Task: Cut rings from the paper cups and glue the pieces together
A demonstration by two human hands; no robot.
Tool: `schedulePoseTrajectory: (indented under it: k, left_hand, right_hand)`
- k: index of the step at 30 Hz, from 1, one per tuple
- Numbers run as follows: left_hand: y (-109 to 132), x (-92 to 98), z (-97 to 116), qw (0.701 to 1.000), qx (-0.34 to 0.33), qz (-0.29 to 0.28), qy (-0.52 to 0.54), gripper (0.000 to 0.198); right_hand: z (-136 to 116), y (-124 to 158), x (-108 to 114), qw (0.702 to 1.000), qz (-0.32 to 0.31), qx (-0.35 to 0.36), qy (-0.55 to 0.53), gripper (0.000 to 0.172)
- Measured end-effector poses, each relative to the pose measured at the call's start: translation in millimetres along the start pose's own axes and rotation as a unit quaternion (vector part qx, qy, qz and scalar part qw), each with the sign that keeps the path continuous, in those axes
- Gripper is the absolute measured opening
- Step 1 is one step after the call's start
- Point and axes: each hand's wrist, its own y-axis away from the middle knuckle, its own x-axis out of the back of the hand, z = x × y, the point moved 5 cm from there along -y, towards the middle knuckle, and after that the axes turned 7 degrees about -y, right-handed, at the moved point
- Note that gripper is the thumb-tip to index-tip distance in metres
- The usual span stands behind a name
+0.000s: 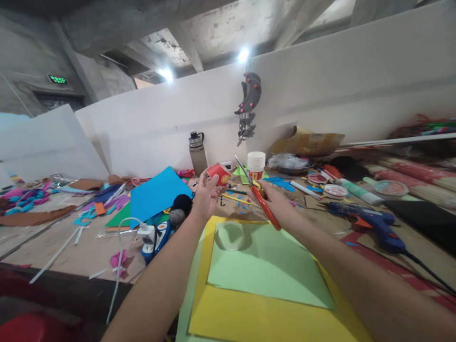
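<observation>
My left hand [207, 197] is closed around a red paper cup piece [218, 175] with a gold emblem, tilted above the table. In my right hand [270, 202] is a pair of scissors [265, 209] with orange-red handles, its blades pointing up and away toward the back. The scissors and the cup piece are apart. Below my hands, a pale ring [231, 236], like a cut cup rim, lies on a light green sheet [270, 280], which rests on yellow paper [228, 311]. Just behind the scissors stands a stack of paper cups [256, 164], white above and red below.
A glue gun [374, 223] lies at the right. A power strip [156, 237] with a white plug and cable sits left, near blue card [160, 197] and yarn balls [180, 209]. A bottle [197, 154] stands by the white partition, where a grey moon ornament [251, 95] hangs.
</observation>
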Motion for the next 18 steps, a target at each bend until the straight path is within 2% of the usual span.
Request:
schedulePoseTrajectory:
  k: [3,6,11,13,18]
  left_hand:
    - [-0.8,2.5,-0.3,1.0,-0.013,-0.003,0.006,0.049]
    - [1.6,0.6,-0.2,1.0,-0.003,-0.019,0.003,0.055]
    - [6.4,-8.1,-3.3,0.996,0.047,-0.077,0.011,0.047]
    - [5.7,-7.9,-4.4,0.996,0.052,-0.078,0.011,0.045]
    - [0.3,1.3,-3.0,0.999,0.026,-0.025,0.001,0.044]
  right_hand:
    - [-3.8,3.6,-1.9,0.998,-0.003,0.005,-0.06,0.034]
    - [-3.8,4.4,-3.0,0.992,0.022,0.0,-0.125,0.044]
    - [-5.8,2.3,-2.7,0.969,0.047,0.007,-0.243,0.058]
    - [-7.4,2.6,-2.3,0.972,0.04,0.004,-0.23,0.058]
    - [-7.4,4.5,-5.3,0.987,0.003,0.021,-0.16,0.056]
